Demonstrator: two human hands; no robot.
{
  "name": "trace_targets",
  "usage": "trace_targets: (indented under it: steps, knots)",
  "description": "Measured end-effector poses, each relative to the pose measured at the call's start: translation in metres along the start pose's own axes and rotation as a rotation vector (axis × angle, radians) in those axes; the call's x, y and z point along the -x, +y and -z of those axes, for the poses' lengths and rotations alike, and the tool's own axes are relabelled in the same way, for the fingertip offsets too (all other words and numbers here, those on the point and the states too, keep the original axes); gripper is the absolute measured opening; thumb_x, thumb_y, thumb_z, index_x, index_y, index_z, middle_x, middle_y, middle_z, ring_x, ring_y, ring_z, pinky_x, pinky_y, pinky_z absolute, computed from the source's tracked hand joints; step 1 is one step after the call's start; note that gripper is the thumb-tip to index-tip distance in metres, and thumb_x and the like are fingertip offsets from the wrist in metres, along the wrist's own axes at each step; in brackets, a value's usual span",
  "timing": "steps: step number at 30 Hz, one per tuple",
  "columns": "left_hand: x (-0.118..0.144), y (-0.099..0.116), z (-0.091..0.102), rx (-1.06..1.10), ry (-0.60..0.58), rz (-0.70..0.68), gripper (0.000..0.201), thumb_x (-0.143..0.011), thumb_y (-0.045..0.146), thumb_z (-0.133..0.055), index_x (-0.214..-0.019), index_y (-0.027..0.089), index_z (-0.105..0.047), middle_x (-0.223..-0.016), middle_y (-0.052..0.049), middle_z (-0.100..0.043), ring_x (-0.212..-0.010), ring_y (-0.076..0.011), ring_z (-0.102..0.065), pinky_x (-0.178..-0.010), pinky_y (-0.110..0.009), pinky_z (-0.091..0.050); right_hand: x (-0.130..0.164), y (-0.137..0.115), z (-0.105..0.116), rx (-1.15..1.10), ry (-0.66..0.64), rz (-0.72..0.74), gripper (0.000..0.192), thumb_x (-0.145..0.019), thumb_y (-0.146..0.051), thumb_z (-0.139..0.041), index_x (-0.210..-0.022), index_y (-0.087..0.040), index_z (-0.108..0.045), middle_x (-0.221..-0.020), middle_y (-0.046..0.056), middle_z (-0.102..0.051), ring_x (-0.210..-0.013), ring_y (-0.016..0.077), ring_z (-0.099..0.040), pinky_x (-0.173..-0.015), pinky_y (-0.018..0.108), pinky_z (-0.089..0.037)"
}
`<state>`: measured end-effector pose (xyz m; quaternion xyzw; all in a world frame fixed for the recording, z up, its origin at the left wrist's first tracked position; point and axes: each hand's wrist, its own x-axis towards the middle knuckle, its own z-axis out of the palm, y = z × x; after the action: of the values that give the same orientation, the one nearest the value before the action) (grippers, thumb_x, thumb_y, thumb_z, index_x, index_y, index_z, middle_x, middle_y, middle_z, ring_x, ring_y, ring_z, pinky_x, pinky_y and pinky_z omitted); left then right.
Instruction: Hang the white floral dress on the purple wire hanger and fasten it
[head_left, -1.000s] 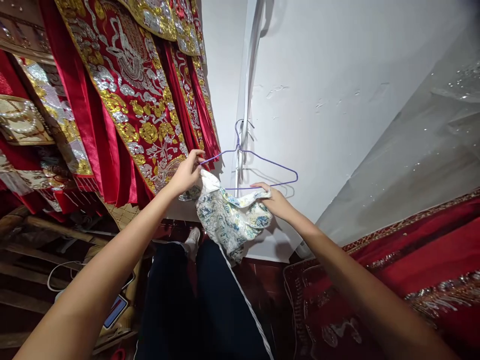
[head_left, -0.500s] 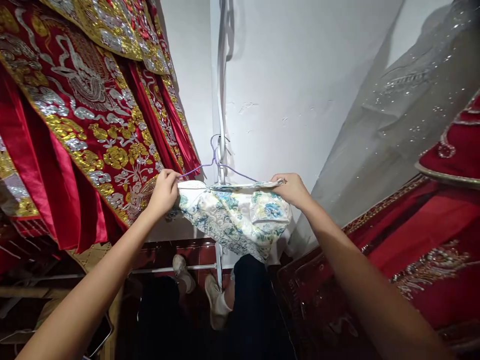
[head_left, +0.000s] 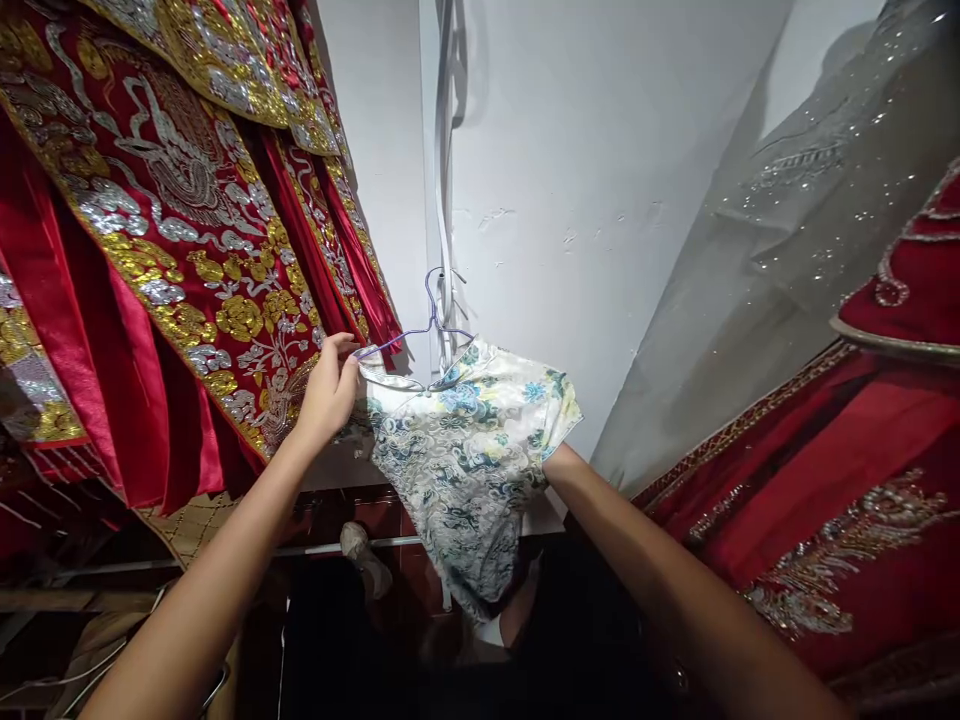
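A short-sleeved floral top (head_left: 469,440), white with blue, green and yellow flowers, hangs on a thin purple wire hanger (head_left: 405,337). Its lower part tapers down over my legs. At the left shoulder, my left hand (head_left: 330,390) is closed, pinching the cloth beside the hanger's end. My right forearm (head_left: 600,500) reaches up to the sleeve on the right. The right hand itself is hidden under that sleeve, so its fingers do not show. The hanger's hook is on a white metal stand (head_left: 442,200) against the wall.
Red costumes with gold and silver sequin embroidery (head_left: 187,200) hang on the left. To the right are a sheer glittering veil (head_left: 765,220) and a beaded red garment (head_left: 847,480). A white rail (head_left: 322,549) runs low by my shoe (head_left: 364,560). A white wall (head_left: 570,150) stands ahead.
The top's right shoulder, which was folded over in my right hand, now lies spread over the hanger. My right hand has gone under the sleeve; my left hand stays at its shoulder.
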<state>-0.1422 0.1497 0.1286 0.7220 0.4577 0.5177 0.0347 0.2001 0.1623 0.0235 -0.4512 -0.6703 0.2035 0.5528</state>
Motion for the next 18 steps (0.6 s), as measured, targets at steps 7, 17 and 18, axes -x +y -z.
trace_targets:
  steps: [7,17,18]
  knots:
    - [0.033,0.005,0.016,-0.095,0.016,0.043,0.029,-0.095,0.040,-0.050,-0.113,0.020,-0.060,-0.110,-0.006,-0.070,-0.099,-0.0228,-0.065,-0.087,-0.031,-0.047,0.012,-0.019,0.053,-0.353,0.076,-0.131,0.057,-0.091,-0.063,-0.042,-0.128,-0.023,-0.061,-0.119,0.011,-0.071,-0.124,0.0286,-0.059,-0.104,0.050,-0.050]
    - [0.004,0.035,0.011,-0.141,0.053,0.008,0.035,-0.094,0.050,-0.046,-0.085,0.020,-0.059,-0.075,-0.002,-0.061,-0.071,-0.0175,-0.055,-0.067,-0.028,-0.039,0.012,-0.124,0.043,-0.361,-0.009,-0.137,0.053,-0.088,-0.064,-0.053,-0.123,-0.025,-0.063,-0.124,0.010,-0.068,-0.122,0.0310,-0.061,-0.097,0.045,-0.055]
    - [0.012,0.030,0.009,-0.097,0.069,0.040,0.035,-0.094,0.050,-0.045,-0.080,0.020,-0.056,-0.071,-0.001,-0.057,-0.067,-0.0166,-0.051,-0.064,-0.028,-0.038,0.034,-0.129,0.042,-0.357,-0.151,-0.132,0.052,-0.086,-0.063,-0.058,-0.122,-0.026,-0.064,-0.122,0.010,-0.069,-0.117,0.0308,-0.064,-0.096,0.044,-0.055]
